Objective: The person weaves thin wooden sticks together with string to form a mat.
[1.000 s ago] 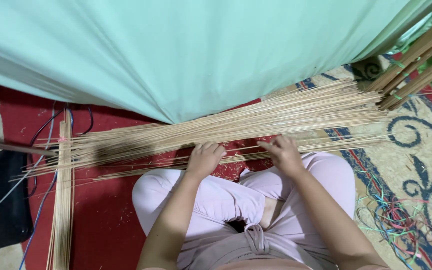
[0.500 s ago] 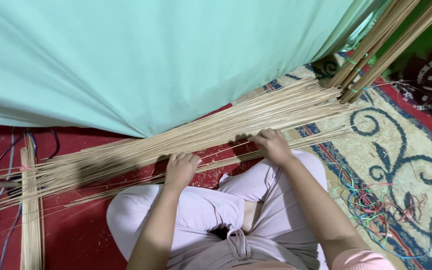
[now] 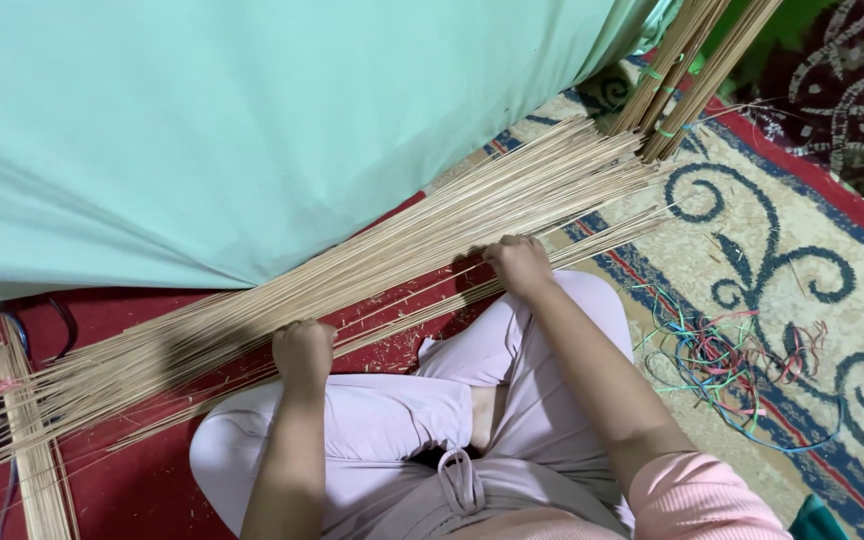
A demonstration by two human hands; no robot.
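Sitting cross-legged on red mat (image 3: 152,490); I'm seeing left hand (image 3: 303,352) curling fingers over thin bamboo sticks (image 3: 382,265), right hand (image 3: 518,262) gripping same spread further along; sticks lying diagonally past knees, touching pale green cloth (image 3: 252,130); tied stick bundles (image 3: 692,60) resting beyond on patterned rug (image 3: 802,230)

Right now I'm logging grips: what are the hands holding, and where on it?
Both rest on the long spread of thin sticks: left hand near its middle, right hand farther toward the fanned end. Whether fingers close around any cannot be told.
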